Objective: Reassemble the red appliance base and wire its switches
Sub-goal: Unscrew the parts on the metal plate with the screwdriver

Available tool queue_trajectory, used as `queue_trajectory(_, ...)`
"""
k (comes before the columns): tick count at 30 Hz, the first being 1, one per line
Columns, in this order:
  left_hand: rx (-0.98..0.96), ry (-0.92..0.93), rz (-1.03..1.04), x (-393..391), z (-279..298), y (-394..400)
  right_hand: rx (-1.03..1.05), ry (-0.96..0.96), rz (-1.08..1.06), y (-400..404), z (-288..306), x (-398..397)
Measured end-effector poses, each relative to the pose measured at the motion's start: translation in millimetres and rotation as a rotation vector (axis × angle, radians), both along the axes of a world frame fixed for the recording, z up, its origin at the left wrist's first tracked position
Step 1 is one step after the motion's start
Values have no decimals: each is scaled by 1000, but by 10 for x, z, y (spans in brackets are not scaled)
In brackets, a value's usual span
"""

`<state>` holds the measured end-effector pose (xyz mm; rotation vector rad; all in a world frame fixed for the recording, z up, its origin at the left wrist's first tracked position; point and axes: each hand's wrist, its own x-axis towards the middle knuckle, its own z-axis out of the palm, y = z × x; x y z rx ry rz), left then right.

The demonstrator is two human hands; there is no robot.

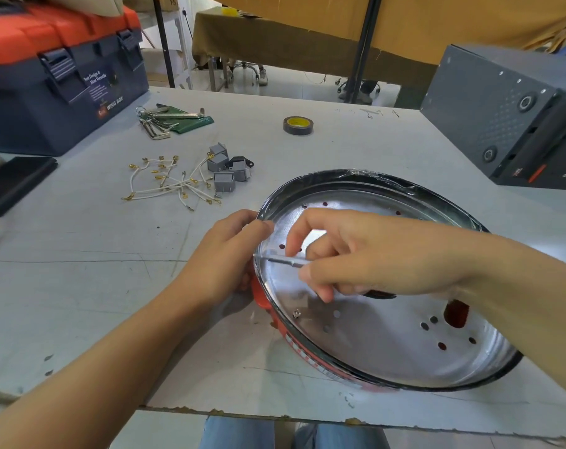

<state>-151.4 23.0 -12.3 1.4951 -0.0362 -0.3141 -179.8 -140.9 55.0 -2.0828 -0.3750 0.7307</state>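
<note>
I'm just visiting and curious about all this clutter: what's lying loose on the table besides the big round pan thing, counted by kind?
Grey switches: about 4, clustered, so hard to separate
White wires: a tangle, too many to count
Hex key set: 1
Tape roll: 1
Toolbox: 1
Dark grey box: 1
Total: about 8, plus the wires

Bright, even daylight. Glare on shiny metal pan (388,335) near centre; soft shadows under forearms on pale tabletop (81,286). Strong wide-angle bending at edges. Slight motion blur on right hand (356,254).
</note>
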Motion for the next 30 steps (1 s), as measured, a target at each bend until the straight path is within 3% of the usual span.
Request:
queue_trajectory(11, -20, 24, 8, 3, -26, 14, 463, 71, -66, -236, -49, -33)
queue_trajectory(16, -22, 22, 9, 5, -33, 10, 383, 33, -185, -155, -79, -43)
queue_trajectory(30, 19, 38, -4, 33, -75, 32, 223, 31, -189, -62, -124, -91)
